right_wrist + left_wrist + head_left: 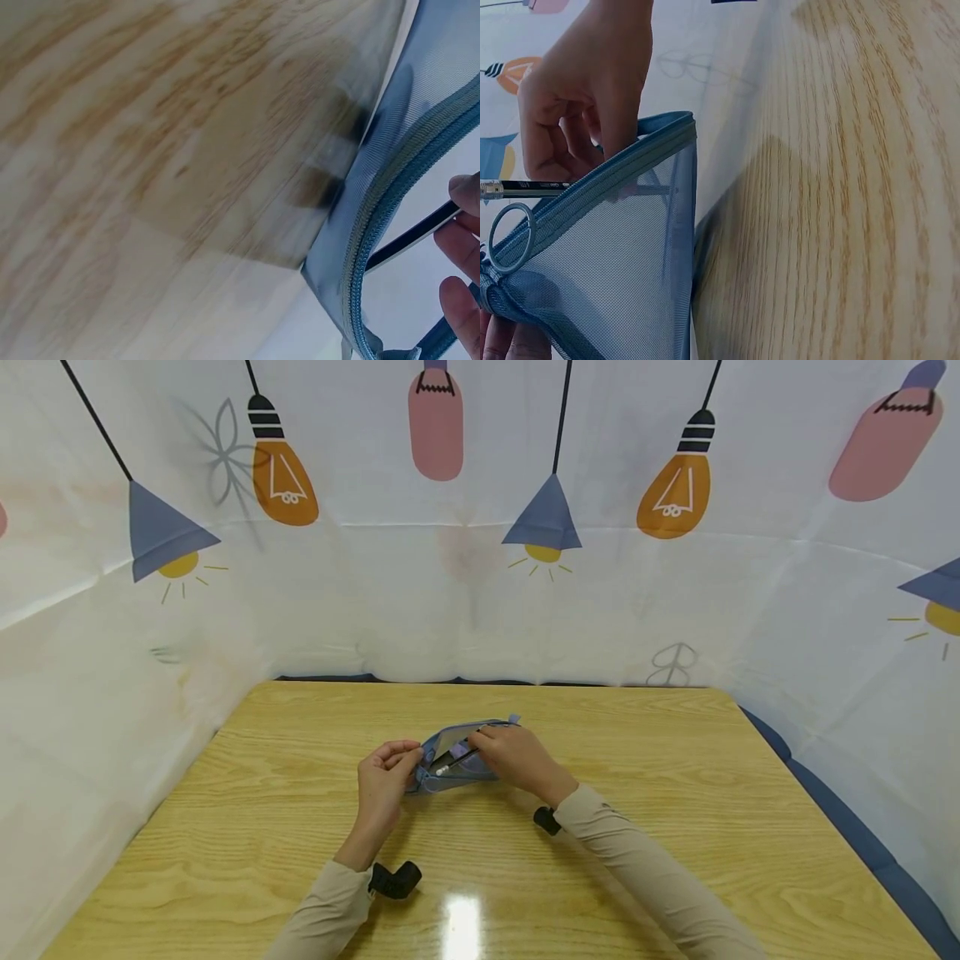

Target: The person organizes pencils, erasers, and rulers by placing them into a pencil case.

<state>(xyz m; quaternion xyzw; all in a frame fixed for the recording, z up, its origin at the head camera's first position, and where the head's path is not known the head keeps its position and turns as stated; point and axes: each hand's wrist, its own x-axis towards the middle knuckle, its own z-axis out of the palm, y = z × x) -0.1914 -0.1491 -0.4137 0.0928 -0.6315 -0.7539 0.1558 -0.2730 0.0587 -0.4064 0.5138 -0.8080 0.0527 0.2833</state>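
Note:
A blue mesh zip pouch (465, 775) is held above the table with its zipped mouth open. My left hand (384, 783) pinches the pouch's left end, near the zip's ring pull (511, 238). Reaching into the mouth from the right, my right hand (521, 762) pinches a dark pencil (412, 238) between thumb and fingers. The pencil's eraser end (491, 190) points toward the left hand, and its other end is hidden by the pouch and hand. Other items inside the pouch, one of them purple (459, 750), are only partly visible.
The pouch is over the middle of a wooden table (637, 860). A white cloth (465, 602) printed with lamps and bulbs hangs behind and around it. Black camera mounts (397, 880) sit on both wrists.

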